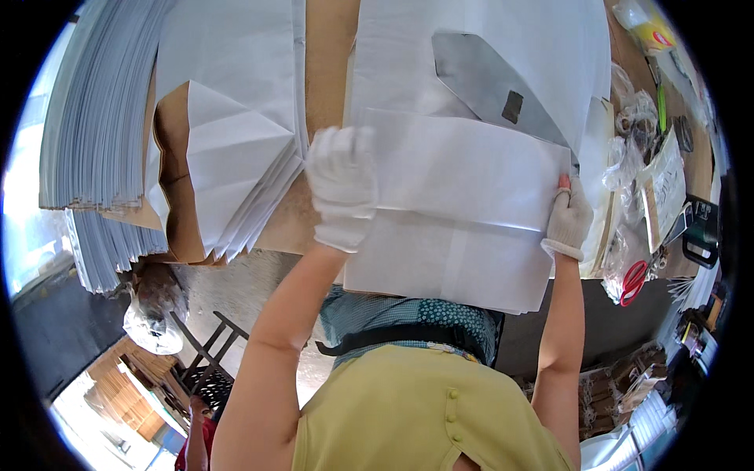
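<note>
A large white paper sheet lies before me with a crosswise fold or edge across its middle. My right hand, in a white knit glove with a reddish thumb tip showing, grips its right edge. My left hand, also gloved, is at the left edge; motion blurs its fingers, so their grip is unclear. A flat grey plate with angled corners and a small dark patch lies beyond, partly covered by the folded paper. More white paper is spread underneath.
At left are folded white paper pieces with brown insides and a tall paper stack. Red-handled scissors, clear plastic bags and a dark green case sit at right. A black chair and another person's arm are lower left.
</note>
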The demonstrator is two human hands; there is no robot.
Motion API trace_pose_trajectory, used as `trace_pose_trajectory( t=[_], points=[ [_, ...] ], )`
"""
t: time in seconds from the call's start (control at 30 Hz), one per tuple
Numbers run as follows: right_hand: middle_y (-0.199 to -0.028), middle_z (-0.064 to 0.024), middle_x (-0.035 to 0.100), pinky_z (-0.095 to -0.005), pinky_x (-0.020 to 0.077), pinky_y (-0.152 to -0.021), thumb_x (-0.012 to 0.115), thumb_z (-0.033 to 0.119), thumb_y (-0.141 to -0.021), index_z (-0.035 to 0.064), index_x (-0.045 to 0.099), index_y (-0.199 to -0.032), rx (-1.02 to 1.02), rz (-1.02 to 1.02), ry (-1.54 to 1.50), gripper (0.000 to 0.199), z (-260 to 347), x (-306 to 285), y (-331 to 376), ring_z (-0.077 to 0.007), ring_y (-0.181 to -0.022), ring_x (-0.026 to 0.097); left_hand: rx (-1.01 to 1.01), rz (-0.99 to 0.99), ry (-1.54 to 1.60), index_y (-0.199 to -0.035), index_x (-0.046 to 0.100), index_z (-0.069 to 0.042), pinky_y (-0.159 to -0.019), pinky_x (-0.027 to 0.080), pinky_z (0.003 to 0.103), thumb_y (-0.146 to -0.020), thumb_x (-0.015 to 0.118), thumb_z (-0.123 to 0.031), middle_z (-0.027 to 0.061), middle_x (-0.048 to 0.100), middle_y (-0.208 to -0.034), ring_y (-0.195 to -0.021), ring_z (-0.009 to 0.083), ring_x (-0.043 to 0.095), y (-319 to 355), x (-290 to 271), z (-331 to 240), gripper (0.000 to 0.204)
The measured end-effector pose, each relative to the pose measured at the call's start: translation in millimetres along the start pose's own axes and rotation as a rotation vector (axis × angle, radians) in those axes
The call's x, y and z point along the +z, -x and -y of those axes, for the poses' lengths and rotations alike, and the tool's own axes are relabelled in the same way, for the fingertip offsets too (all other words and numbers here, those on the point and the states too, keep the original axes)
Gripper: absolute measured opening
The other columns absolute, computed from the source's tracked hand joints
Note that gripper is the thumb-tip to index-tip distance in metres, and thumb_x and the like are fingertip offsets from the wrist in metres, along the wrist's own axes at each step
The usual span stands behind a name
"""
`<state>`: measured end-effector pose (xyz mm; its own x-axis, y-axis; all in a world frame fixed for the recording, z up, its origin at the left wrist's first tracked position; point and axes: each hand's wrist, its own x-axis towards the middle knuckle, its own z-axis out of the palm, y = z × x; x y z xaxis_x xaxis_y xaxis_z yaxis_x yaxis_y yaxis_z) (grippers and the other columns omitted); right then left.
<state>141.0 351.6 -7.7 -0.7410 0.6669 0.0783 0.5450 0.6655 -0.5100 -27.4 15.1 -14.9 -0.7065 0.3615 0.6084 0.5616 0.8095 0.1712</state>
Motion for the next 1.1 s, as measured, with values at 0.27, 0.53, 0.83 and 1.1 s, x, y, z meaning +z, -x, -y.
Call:
trace_pose_trajectory(
  t=[0.27, 0.53, 0.83, 1.1],
  points=[
    [-0.095, -0.0261, 0.073, -0.0419, 0.0520, -0.083, 0.060, 0.038, -0.107, -0.0018, 0.072, -0.118, 0.127, -0.012, -0.108, 0.043, 15.2, -9.6, -0.5, -0.0306, -0.084, 0.068, 0.234, 0.455, 0.240, -0.124, 0.068, -0.004, -0.117, 0.032, 0.063, -0.082, 0.081, -0.045, 0.0112, 0.059, -0.130, -0.131, 0.0335, 0.052, -16.5, -18.0, -32.2, 0.060],
    [-0.101, -0.0228, 0.077, -0.0404, 0.0521, -0.089, 0.063, 0.042, -0.104, -0.0034, 0.074, -0.118, 0.263, 0.105, -0.214, 0.048, 8.0, -11.1, -12.4, -0.0301, -0.093, 0.071, 0.189, 0.532, 0.248, -0.128, 0.064, -0.004, -0.119, 0.026, 0.064, -0.079, 0.078, -0.056, 0.0121, 0.057, -0.133, -0.133, 0.0354, 0.049, -18.0, -21.6, -34.9, 0.074],
    [-0.137, -0.0159, 0.062, -0.0462, 0.0427, -0.115, 0.070, 0.018, -0.088, 0.0074, 0.061, -0.137, -0.578, -0.150, 0.143, 0.051, 134.6, 61.6, 27.5, -0.0376, -0.132, 0.056, 0.111, 0.584, 0.147, -0.120, 0.061, -0.012, -0.117, 0.026, 0.063, -0.088, 0.068, -0.058, 0.0060, 0.056, -0.128, -0.134, 0.0267, 0.047, -24.0, -12.5, -51.0, 0.056],
    [-0.144, -0.0174, 0.057, -0.0520, 0.0396, -0.116, 0.067, 0.019, -0.088, 0.0065, 0.060, -0.141, -0.469, -0.165, 0.090, 0.055, 77.3, 38.4, 12.9, -0.0402, -0.139, 0.049, 0.165, 0.493, 0.131, -0.121, 0.061, -0.009, -0.118, 0.030, 0.059, -0.084, 0.077, -0.047, 0.0122, 0.056, -0.126, -0.128, 0.0335, 0.050, -18.8, -15.3, -45.8, 0.055]
  ],
)
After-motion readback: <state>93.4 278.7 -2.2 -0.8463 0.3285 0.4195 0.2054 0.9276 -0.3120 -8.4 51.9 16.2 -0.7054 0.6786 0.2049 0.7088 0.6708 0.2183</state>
